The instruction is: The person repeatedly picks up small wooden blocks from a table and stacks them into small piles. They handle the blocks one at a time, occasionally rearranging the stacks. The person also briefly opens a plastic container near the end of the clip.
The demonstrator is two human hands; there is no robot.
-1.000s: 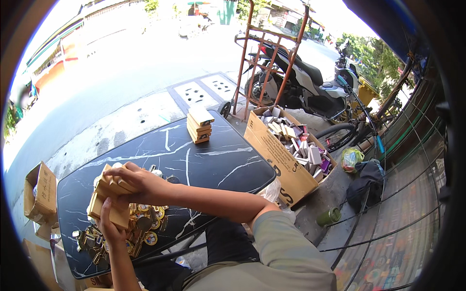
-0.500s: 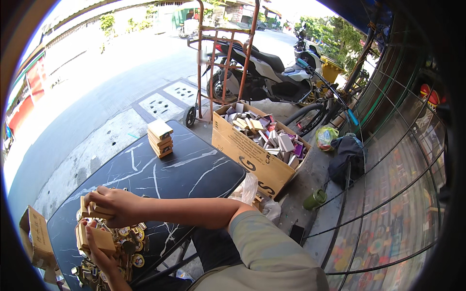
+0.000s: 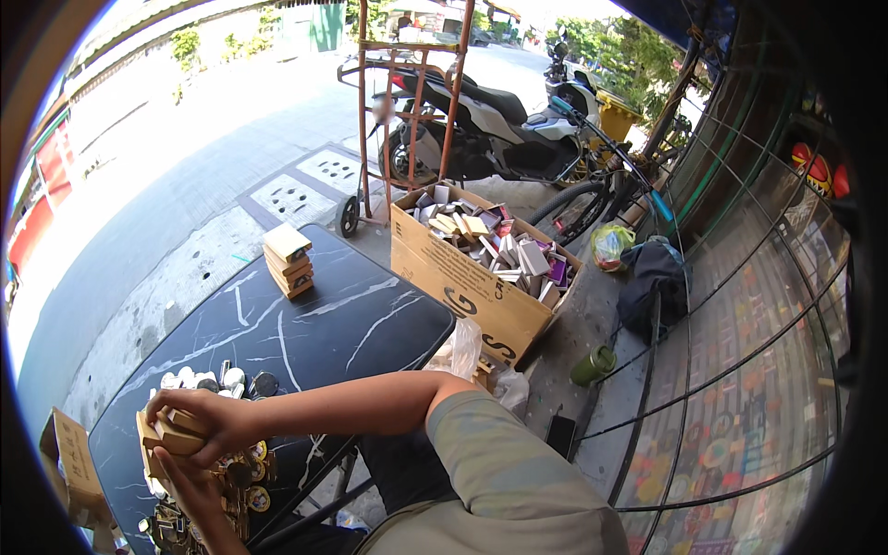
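Over the left part of the black marbled table (image 3: 347, 310), my right hand (image 3: 211, 421) bends its fingers down over small tan cardboard boxes (image 3: 178, 437). Just below, my left hand (image 3: 192, 492) presses its fingers against the lower boxes of the same group, its thumb side hidden. The boxes sit against each other between both hands. Around and under them lies a heap of watch-like round metal pieces (image 3: 242, 474), gold near me and silver or dark farther off. Farther along the table stands a short stack of similar boxes (image 3: 289, 261).
A large cardboard carton (image 3: 462, 277) full of small boxes stands beyond the table's right edge. Behind it are an orange hand truck (image 3: 416, 120), a scooter (image 3: 499, 120) and a bicycle. A green tumbler (image 3: 592, 366) and dark bag (image 3: 652, 291) lie by the wire grid.
My right hand has lowered its boxes onto the ones at my left hand, closing the gap. More silver round pieces show behind it. The whole view has shifted slightly.
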